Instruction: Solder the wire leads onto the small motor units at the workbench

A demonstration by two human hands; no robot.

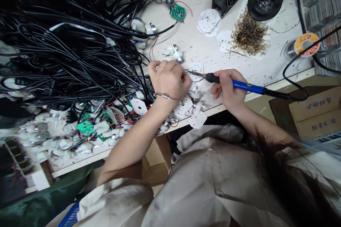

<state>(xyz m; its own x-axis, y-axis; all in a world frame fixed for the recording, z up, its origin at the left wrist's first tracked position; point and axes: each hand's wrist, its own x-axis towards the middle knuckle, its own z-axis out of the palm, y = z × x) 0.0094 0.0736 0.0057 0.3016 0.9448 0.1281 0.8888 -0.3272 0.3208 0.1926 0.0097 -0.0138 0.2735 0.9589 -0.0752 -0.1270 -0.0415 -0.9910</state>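
The soldering iron (247,86) lies with its long axis nearly level across the view, its blue handle back toward the right and its thin metal tip pointing left and slightly up, at a white lobed circuit board (195,71). The tip reaches the board's right side, and the board lies flat on the worktop (202,48), just beside the left hand (167,79). The right hand (229,90) has its fingers (216,90) closed around the iron's black grip. The left hand's fingers (183,76) are curled down at the board's edge, but whether they grip anything is hidden. A wire bangle (166,96) circles the left wrist.

The pale wood-grain worktop is flecked with dark spots. A heap of black cables (66,49) fills its left side, with small motors (173,54), green circuit boards (177,11) and more white boards (209,21) scattered nearby. Beyond the iron lies a sheet of paper (249,35) crusted with burnt residue, and a solder spool (306,44) sits to the right. The worktop's front edge runs just below both hands, and bare worktop opens beyond the iron, toward the paper
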